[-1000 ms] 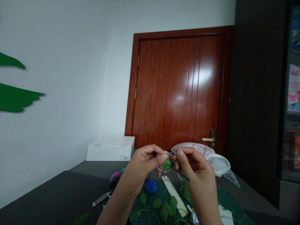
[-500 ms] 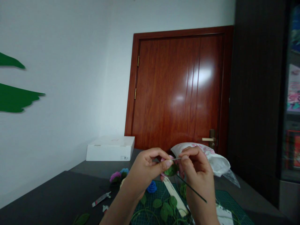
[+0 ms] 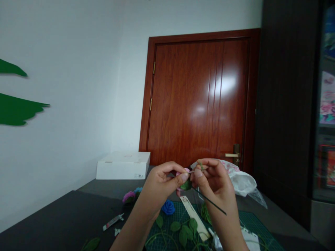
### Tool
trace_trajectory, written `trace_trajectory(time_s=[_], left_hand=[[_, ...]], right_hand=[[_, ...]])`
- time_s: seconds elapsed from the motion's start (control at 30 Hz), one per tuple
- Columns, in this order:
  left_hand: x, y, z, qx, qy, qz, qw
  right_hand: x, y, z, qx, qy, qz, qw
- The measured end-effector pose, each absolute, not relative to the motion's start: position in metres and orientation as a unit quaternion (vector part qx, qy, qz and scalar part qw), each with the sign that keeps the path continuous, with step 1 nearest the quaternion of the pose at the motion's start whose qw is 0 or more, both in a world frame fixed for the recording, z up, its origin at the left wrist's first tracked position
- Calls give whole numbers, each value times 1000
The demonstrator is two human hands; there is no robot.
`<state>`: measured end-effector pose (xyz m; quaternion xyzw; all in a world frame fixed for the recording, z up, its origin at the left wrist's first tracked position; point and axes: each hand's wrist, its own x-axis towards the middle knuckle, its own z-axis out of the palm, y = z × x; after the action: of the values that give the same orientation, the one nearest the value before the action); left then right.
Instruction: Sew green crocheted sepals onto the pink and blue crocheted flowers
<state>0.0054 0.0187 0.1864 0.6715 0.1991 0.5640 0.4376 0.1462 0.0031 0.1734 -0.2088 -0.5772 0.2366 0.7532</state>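
My left hand (image 3: 164, 178) pinches a pink crochet flower with a green base (image 3: 186, 185) between thumb and fingers. From the base a dark green stem (image 3: 210, 202) slants down to the right, passing in front of my right wrist. My right hand (image 3: 218, 181) is closed, thumb against fingers, on a thin needle (image 3: 192, 171) whose left end meets my left fingertips. A bit of green yarn (image 3: 200, 165) shows at my right forefinger. Just below my hands, a blue crochet rose (image 3: 168, 207) rests on the green cutting mat (image 3: 180, 210).
Green crochet leaves (image 3: 186, 234) and a pale wooden ruler (image 3: 195, 219) lie on the mat. Left of it are a glue tube (image 3: 113, 222) and a purple flower (image 3: 128, 197). A white box (image 3: 123, 166) and a white plastic bag (image 3: 242, 181) stand farther back.
Both hands have shifted slightly left with the flower and stem. My right fingers have turned, and green yarn now shows by the forefinger. More of the blue rose is visible.
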Motion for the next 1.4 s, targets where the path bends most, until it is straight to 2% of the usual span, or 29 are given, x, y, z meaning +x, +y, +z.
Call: trace_trajectory(time_s=[0.37,0.73,0.93,1.13,1.2,1.3,1.33,1.4], left_hand=[[7,16,189,669,211,565,435],[4,18,188,705,234,551,380],[5,18,186,709,254,546,366],[3,23,185,717,266,544,346],[2,25,184,718,276,541,340],[1,28,182,721,289,545,315],[0,29,182,724,291,547,303],[-1,30,182,733,291,548,279]], right_hand=[[150,0,175,-198,-585,244,747],[157,10,170,-219,-591,208,748],[170,16,173,-153,-451,362,802],[188,23,177,-141,-393,399,816],[193,25,174,-165,-393,359,830],[199,21,172,-267,-419,136,857],[200,18,172,-300,-448,41,841],[199,12,175,-330,-564,-96,751]])
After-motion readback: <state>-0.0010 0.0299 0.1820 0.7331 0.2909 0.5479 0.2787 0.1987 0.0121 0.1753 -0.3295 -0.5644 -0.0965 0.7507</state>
